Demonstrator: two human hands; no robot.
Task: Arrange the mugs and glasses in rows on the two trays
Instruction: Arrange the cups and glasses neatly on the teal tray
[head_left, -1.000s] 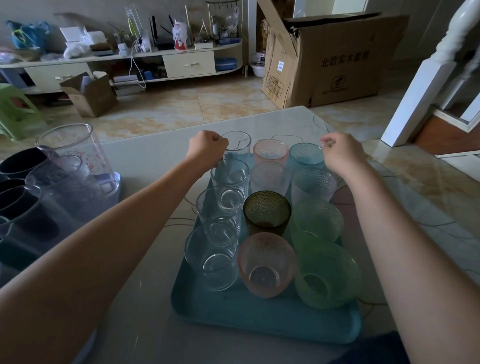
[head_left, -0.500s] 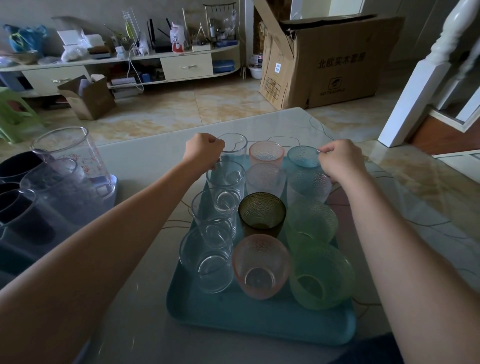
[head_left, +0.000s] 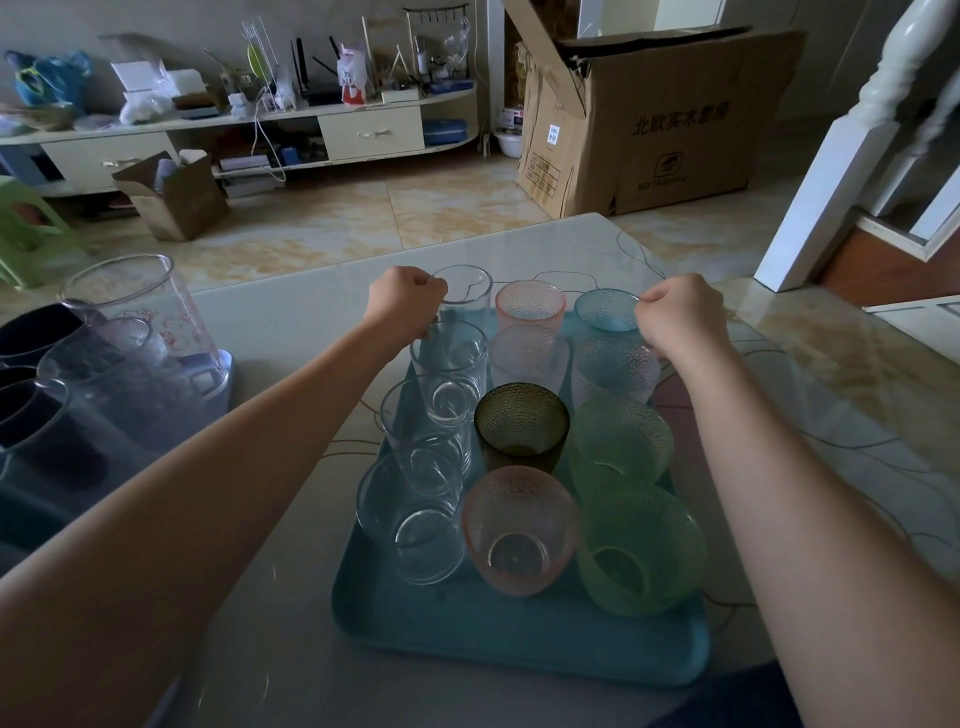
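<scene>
A teal tray (head_left: 467, 623) on the table holds three rows of glasses. Clear glasses (head_left: 410, 514) fill the left row. The middle row has pink (head_left: 519, 530) and dark olive (head_left: 519, 421) ones. Green ones (head_left: 621, 441) stand on the right. My left hand (head_left: 402, 306) is curled at the rim of the far clear glass (head_left: 467, 296). My right hand (head_left: 683, 317) pinches the rim of the far blue glass (head_left: 605, 312). At the left edge, dark mugs (head_left: 31, 338) and clear handled mugs (head_left: 130, 306) crowd a second, pale blue tray (head_left: 221, 374).
The marble-patterned table (head_left: 831, 415) ends just beyond the glasses. On the floor behind stand a big cardboard box (head_left: 649, 130) and a small open box (head_left: 171, 197). A white stair post (head_left: 831, 182) rises at the right, and a green stool (head_left: 21, 234) stands at the left.
Both hands stay fisted at the far glasses' rims. They have shifted slightly nearer and closer together. The glasses keep their places.
</scene>
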